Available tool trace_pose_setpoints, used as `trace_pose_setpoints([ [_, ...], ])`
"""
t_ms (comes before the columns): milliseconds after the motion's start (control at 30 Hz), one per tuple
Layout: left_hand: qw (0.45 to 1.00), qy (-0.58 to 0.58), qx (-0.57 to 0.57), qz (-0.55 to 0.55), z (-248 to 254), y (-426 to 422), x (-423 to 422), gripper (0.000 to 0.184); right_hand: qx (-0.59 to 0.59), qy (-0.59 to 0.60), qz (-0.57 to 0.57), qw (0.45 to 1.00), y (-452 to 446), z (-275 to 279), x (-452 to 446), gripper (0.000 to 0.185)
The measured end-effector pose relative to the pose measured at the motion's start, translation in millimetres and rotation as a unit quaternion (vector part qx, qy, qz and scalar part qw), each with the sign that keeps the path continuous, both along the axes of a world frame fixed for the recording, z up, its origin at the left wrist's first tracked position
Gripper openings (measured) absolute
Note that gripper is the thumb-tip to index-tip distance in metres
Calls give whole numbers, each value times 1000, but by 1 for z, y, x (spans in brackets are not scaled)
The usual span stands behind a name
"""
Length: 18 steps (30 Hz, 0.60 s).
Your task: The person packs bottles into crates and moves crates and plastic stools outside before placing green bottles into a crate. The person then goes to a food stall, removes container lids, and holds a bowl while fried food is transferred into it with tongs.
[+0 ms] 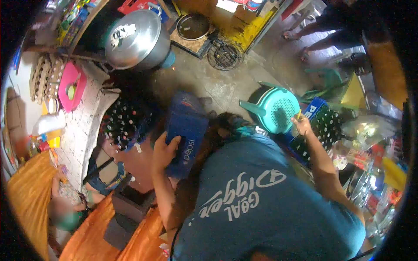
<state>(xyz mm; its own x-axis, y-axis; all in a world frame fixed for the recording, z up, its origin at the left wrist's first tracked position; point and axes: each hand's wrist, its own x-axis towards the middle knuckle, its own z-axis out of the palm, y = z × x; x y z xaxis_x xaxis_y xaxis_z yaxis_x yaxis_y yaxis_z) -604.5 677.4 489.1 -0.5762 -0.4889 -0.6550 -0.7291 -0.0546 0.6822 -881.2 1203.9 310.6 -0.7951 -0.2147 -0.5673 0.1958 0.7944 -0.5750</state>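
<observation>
My left hand [166, 151] grips the near side of a dark blue Pepsi crate [186, 126], its fingers at the handle opening. The crate is tilted, and its inside does not show. My right hand [302, 126] is closed around a small, thin yellow object [299, 114], too small to name surely. Just beyond that hand lies a turquoise plastic stool [278, 108], tipped over, its perforated seat facing me. Close to my right forearm stands a blue Pepsi crate of dark bottles [324, 128].
More dark bottles [122, 122] stand left of the held crate. A large lidded pot [137, 39], a black pan [193, 27] and a round grate [225, 55] are ahead. A child [65, 209] is at lower left; another person's legs [324, 30] show at upper right.
</observation>
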Motion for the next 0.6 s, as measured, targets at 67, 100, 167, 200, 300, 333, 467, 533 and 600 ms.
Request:
trace_pose_setpoints([
  [67, 999, -11, 17, 32, 2, 4, -2, 30, -27, -9, 12, 1000, -15, -4, 2, 23],
  [100, 997, -26, -61, 28, 5, 6, -1, 33, -33, 37, 24, 998, -14, -15, 8, 25],
  [167, 988, -39, -145, 39, -6, -4, 4, 34, -42, -24, 4, 999, -10, -36, 10, 28],
  [200, 988, -48, -141, 34, -13, -10, 9, 34, -52, -36, -12, 998, -9, -34, 13, 29],
  [300, 984, 65, -112, 121, -6, -18, -14, 28, -114, -13, -24, 993, -20, -25, 27, 30],
  [333, 975, 88, -122, 166, -7, -19, -15, 26, -57, -15, -2, 998, -29, -14, 24, 31],
  [467, 933, 125, -96, 323, -8, -4, -11, 24, -41, 40, 15, 998, -33, -14, -8, 39],
  [533, 927, 109, -180, 312, -19, -4, -17, 21, -48, 78, -20, 996, -24, -41, -33, 37],
  [600, 918, 125, -108, 360, -38, 0, -27, 20, -40, 59, -105, 992, -16, -74, -62, 35],
])
